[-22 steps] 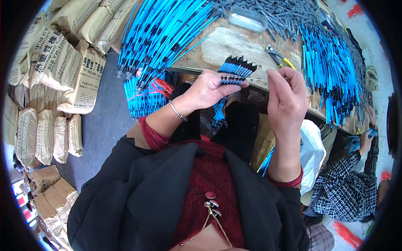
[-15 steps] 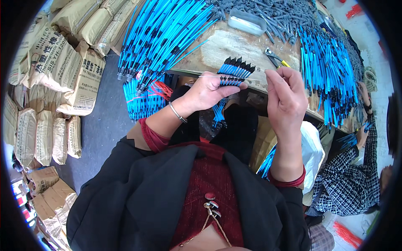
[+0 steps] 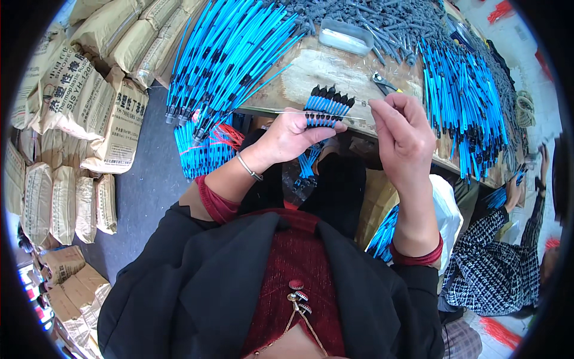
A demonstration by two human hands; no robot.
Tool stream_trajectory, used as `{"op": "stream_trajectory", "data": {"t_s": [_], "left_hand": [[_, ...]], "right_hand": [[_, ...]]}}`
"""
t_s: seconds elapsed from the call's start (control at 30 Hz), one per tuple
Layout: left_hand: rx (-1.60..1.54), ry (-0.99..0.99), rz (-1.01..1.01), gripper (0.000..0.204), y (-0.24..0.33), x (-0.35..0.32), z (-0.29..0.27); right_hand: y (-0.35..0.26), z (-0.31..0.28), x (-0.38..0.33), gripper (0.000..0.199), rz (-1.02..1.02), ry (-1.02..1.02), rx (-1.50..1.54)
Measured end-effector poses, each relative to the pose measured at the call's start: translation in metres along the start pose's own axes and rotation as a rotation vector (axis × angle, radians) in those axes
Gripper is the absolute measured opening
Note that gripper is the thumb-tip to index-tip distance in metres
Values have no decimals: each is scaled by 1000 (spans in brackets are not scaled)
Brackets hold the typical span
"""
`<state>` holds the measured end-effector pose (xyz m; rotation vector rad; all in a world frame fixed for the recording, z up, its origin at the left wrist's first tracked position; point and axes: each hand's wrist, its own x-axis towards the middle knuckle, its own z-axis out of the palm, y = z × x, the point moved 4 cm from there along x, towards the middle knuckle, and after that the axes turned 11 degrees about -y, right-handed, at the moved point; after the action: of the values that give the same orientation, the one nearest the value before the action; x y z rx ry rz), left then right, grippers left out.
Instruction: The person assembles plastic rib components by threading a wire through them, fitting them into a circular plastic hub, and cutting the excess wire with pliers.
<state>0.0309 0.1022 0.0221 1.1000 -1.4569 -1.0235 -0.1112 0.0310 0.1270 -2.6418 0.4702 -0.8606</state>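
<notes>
My left hand (image 3: 291,133) is closed round a row of blue tubes with black tips (image 3: 329,103), fanned side by side above my fist. Their lower ends (image 3: 308,164) hang beneath that hand. A thin straight metal needle or wire (image 3: 293,112) runs crosswise over the row and sticks out past both sides. Just right of the bundle, my right hand (image 3: 408,134) is raised with thumb and forefinger pinched together. What sits in that pinch, if anything, is too small to make out; the other fingers curl inward.
Loose blue tubes (image 3: 230,60) lie left on the wooden table (image 3: 314,72), more (image 3: 463,99) at right. Behind are grey parts (image 3: 400,24), a clear plastic box (image 3: 345,37) and pliers (image 3: 385,82). Paper sacks (image 3: 78,90) stand left; a co-worker in a checked sleeve (image 3: 493,269) sits right.
The tube bundle and my left hand appear slightly further left in the picture, along with the table. My right hand stays pinched beside the bundle. The co-worker's arm at right has shifted.
</notes>
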Motion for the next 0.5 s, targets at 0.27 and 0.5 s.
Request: {"op": "stream_trajectory", "data": {"t_s": [0.27,0.5], "left_hand": [[-72,18,29,17,-5,0,2],[-11,-8,23,17,0,1,3]], "right_hand": [[1,-6,4,12,10,-84,-11],[-1,-2,5,13,-58,-77,-37]]}}
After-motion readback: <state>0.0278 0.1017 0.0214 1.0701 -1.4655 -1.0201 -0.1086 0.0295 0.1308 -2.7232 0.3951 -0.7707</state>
